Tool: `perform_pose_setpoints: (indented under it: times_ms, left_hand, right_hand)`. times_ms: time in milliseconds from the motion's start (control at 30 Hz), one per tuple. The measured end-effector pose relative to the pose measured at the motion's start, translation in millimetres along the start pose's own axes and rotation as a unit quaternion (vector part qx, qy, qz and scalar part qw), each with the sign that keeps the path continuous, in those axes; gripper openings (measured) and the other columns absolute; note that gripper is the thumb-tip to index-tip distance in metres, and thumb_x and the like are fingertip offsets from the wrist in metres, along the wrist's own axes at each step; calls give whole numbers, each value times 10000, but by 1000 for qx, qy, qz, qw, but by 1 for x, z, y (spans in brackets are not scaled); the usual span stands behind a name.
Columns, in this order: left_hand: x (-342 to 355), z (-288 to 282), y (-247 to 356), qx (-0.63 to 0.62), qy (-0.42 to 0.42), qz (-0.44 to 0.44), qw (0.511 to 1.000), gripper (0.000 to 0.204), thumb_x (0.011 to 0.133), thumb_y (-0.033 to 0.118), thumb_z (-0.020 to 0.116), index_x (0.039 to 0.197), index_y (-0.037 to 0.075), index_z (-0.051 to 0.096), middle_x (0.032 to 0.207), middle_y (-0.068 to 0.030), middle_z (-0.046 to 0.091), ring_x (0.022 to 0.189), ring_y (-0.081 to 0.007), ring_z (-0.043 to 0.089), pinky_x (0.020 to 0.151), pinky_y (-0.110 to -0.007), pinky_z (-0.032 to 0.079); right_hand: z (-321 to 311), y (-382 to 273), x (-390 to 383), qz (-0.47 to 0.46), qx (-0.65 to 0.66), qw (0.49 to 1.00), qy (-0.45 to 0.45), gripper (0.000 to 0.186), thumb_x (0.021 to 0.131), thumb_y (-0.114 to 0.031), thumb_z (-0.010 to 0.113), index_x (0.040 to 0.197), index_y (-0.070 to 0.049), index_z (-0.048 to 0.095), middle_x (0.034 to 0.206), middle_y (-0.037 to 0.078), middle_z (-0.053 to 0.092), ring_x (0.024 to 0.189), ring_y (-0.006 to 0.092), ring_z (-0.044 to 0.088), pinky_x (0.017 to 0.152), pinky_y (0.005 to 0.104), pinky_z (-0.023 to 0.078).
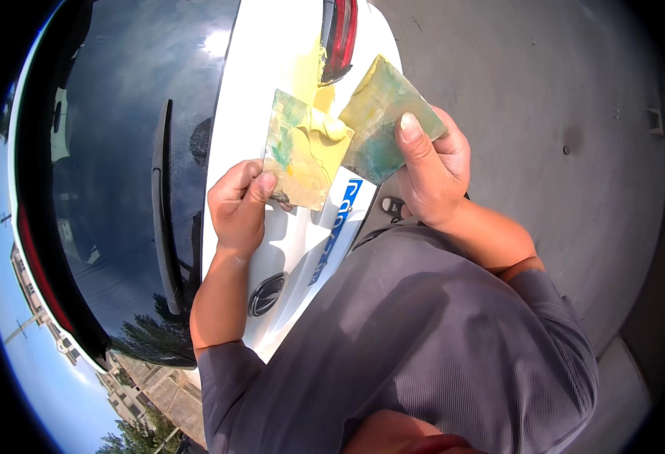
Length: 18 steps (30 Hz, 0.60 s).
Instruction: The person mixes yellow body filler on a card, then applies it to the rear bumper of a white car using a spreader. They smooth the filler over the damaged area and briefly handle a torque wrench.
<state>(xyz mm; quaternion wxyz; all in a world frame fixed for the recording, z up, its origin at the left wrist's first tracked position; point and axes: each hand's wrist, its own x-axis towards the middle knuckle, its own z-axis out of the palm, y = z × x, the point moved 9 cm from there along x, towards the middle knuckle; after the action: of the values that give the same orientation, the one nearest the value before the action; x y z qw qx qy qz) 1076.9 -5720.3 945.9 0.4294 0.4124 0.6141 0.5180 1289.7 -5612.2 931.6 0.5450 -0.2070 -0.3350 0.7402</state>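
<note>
My left hand [239, 204] pinches a thin, stained putty spreader [293, 155] by its lower left corner, thumb on top. A soft lump of yellow body filler [332, 129] sits at this spreader's upper right. Closed on a second square spreader [384, 125], smeared green and yellow, is my right hand [435, 166], its thumb pressed on the face. The two spreaders meet or overlap at the filler; whether they touch cannot be told. Behind them, a yellow filler patch [307, 64] covers white bodywork beside the red tail light [341, 38].
The white car's rear [261, 53] fills the left and middle, with dark rear glass [121, 144] and a wiper [163, 204]. A blue number plate [337, 231] and round badge [267, 294] lie below my hands. Grey pavement [544, 83] spreads on the right.
</note>
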Motion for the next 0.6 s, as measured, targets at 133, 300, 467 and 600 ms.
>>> perform_pose_setpoints:
  times_ms: [133, 300, 467, 600]
  left_hand:
    - [-9, -2, 12, -12, 48, 47, 998, 187, 981, 56, 608, 1040, -118, 644, 852, -143, 667, 690, -182, 658, 633, -286, 556]
    - [-6, 3, 35, 110, 85, 67, 988, 184, 981, 59, 589, 1005, -100, 679, 797, -121, 687, 648, -146, 654, 598, -265, 534]
    - [-19, 24, 49, 306, 80, 191, 929, 127, 964, 19, 616, 1002, -80, 686, 767, -113, 699, 647, -132, 667, 603, -264, 539]
    - [-29, 33, 73, 401, 95, 326, 851, 96, 886, -22, 682, 977, -54, 691, 757, -147, 690, 626, -250, 676, 579, -318, 533]
  right_hand:
    - [23, 12, -18, 3, -305, 926, -222, 303, 1025, -252, 566, 924, 27, 628, 653, 120, 520, 623, 153, 509, 604, 328, 433]
    - [-2, -3, -14, -133, -434, 886, -97, 97, 918, -60, 638, 913, 33, 609, 649, 137, 513, 554, 285, 499, 548, 350, 414]
    - [53, -23, -24, -375, -504, 763, -153, 122, 793, 104, 667, 808, 20, 580, 607, 98, 448, 513, 290, 434, 505, 367, 361]
    - [60, 8, -34, -341, -501, 769, -203, 217, 715, 95, 675, 905, 10, 615, 654, 112, 529, 578, 313, 523, 534, 402, 408]
